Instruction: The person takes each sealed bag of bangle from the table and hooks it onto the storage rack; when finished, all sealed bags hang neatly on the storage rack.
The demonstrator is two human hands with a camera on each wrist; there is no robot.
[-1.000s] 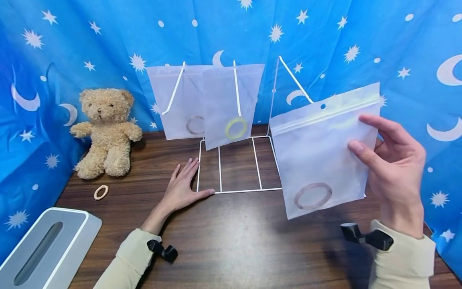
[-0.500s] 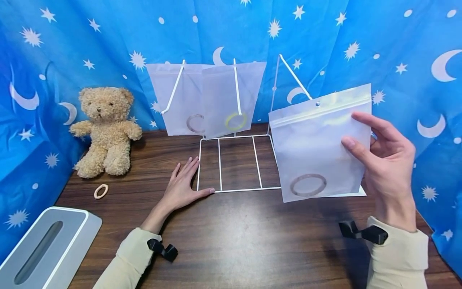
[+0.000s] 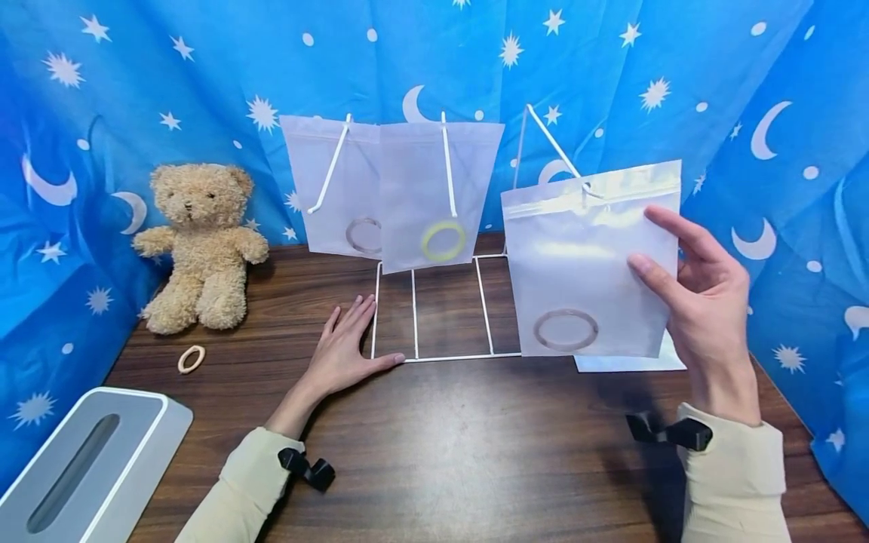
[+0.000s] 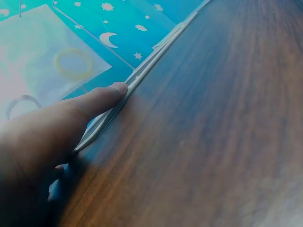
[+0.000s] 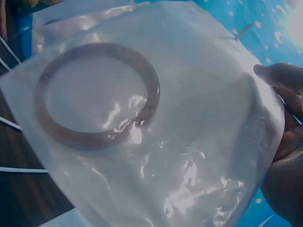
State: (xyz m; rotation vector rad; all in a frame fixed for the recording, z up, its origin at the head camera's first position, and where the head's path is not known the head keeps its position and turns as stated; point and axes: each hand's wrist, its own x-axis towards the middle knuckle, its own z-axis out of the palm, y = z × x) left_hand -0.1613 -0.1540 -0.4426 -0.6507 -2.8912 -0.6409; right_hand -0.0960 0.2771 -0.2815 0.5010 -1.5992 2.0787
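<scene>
My right hand [image 3: 713, 302] pinches the right edge of a frosted zip bag [image 3: 584, 260] between thumb and fingers. A brownish ring-shaped bangle [image 5: 97, 97] shows through the bag's lower part. At the bag's top hole, the tip of the right hook [image 3: 553, 143] of a white wire rack [image 3: 451, 358] shows in front of the plastic. My left hand [image 3: 346, 347] lies spread on the table at the rack base's left front corner, its thumb [image 4: 102, 99] along the front wire. Two more bags hang from the other hooks: a left bag [image 3: 319, 188] with a brownish ring and a middle bag [image 3: 414, 181] with a yellow one.
On the left, a teddy bear [image 3: 200, 249] sits against the blue curtain [image 3: 624, 75]. A pale wooden ring [image 3: 191, 359] lies before it, near a grey-white box with a slot [image 3: 136, 452]. A white flat sheet [image 3: 631, 363] lies under the held bag.
My right hand has moved left with the bag, bringing its hole onto the right hook's tip. The two hanging bags have swung slightly. My left hand stays put.
</scene>
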